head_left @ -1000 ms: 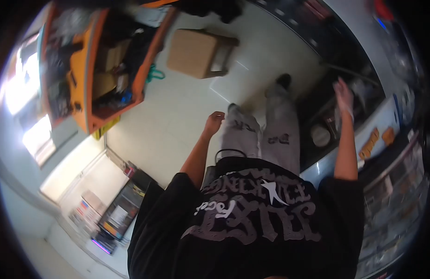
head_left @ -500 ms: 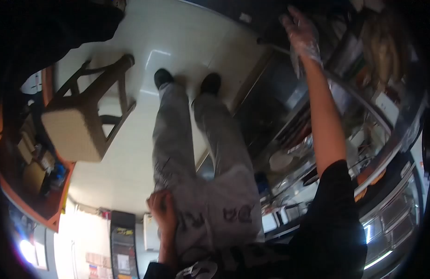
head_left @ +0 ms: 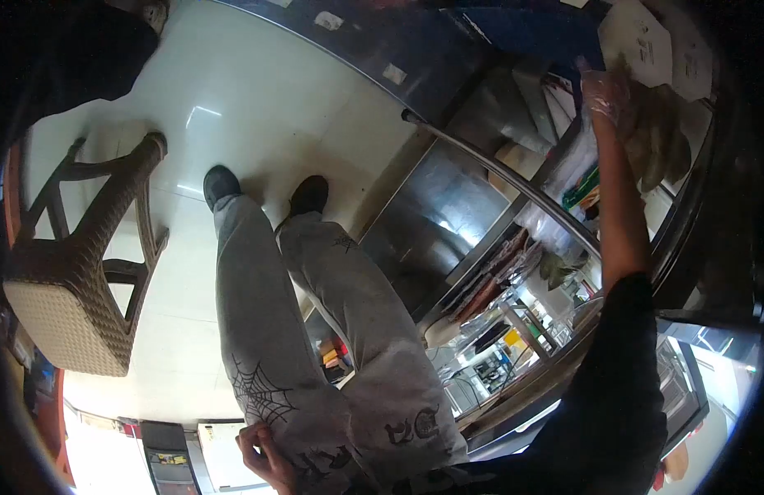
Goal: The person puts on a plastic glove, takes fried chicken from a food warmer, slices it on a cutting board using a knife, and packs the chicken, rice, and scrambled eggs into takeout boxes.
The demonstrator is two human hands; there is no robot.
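My left hand (head_left: 264, 455) is bare and rests by the thigh of my grey trousers (head_left: 274, 322). Its fingers are curled in loosely, and I see nothing in them. My right hand (head_left: 606, 95), in a clear plastic glove, reaches to the upper right over the counter. One digit sticks out toward a dark blue surface (head_left: 530, 33); the other fingers are hidden, so its grip cannot be made out. Close beside it lie lumpy brown-tan items (head_left: 658, 140) of a kind I cannot make out. Just beyond are white cards or box lids with cut corners (head_left: 638, 45).
A brown woven-pattern stool (head_left: 76, 313) stands on the pale tiled floor (head_left: 258, 91) at left. A metal rail (head_left: 506, 177) runs along the steel counter unit (head_left: 435, 214) at right. Plastic-wrapped goods (head_left: 501, 276) lie below it. A dark-clothed person (head_left: 76, 58) is at upper left.
My view has swung to the right, so the stool and my legs sit further left. My right hand has moved from spread fingers in the open to beside the brown-tan items.
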